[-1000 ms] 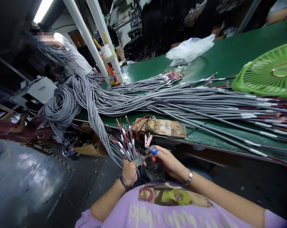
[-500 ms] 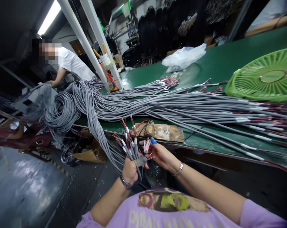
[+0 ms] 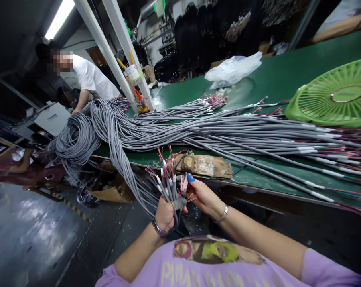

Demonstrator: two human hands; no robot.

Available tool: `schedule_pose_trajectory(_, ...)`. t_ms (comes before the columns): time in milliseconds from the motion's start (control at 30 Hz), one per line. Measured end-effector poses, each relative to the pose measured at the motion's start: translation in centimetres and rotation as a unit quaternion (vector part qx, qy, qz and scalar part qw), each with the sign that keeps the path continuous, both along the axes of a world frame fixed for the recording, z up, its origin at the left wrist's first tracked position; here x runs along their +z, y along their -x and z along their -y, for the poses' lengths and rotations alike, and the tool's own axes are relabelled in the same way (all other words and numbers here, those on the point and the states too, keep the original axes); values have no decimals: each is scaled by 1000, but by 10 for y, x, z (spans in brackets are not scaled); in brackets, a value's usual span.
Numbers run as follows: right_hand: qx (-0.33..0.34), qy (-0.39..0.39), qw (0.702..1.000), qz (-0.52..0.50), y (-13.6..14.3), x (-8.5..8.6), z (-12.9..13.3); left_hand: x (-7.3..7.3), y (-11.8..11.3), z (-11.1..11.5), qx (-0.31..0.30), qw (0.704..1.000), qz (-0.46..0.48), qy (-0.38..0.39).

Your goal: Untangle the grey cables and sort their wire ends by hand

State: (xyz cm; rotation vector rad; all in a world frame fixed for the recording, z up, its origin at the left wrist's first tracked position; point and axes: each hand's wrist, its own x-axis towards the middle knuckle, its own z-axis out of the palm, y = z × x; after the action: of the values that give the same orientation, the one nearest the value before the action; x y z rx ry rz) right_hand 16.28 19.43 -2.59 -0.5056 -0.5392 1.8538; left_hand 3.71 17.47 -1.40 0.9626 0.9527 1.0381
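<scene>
My left fingers (image 3: 165, 216) grip slim, round grey cables (image 3: 167, 194); steadiness matters. My right fingers (image 3: 196, 186) beside pink plastic clip (image 3: 184, 184); pinch, can't tell.

Our left forearm (image 3: 141, 248) slants up between one and two o'clock, ending in a left hand (image 3: 164, 213) curled into a firm grip. Our right forearm (image 3: 261, 237) reaches toward ten o'clock. The right hand (image 3: 206, 197) sits at two o'clock from the left, fingers bent; one blue-covered fingertip (image 3: 190, 177) points near eleven o'clock.
</scene>
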Motion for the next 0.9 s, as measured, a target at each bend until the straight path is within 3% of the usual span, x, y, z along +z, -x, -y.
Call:
schedule_pose_trajectory(200, -30, 46, 998, 1, -6, -3, 0, 9, 0, 5, 23, 1000, -19, 2)
schedule_pose_trajectory(333, -2, 69, 998, -8, -10, -4, 3, 13, 2, 11, 27, 999, -21, -5)
schedule_pose_trajectory(667, -24, 32, 999, 8, -9, -6, 2, 12, -2, 14, 57, 998, -28, -21)
schedule_pose_trajectory(900, 40, 9, 999, -21, -1, -5, -2, 14, -10, 8, 59, 998, -12, -21)
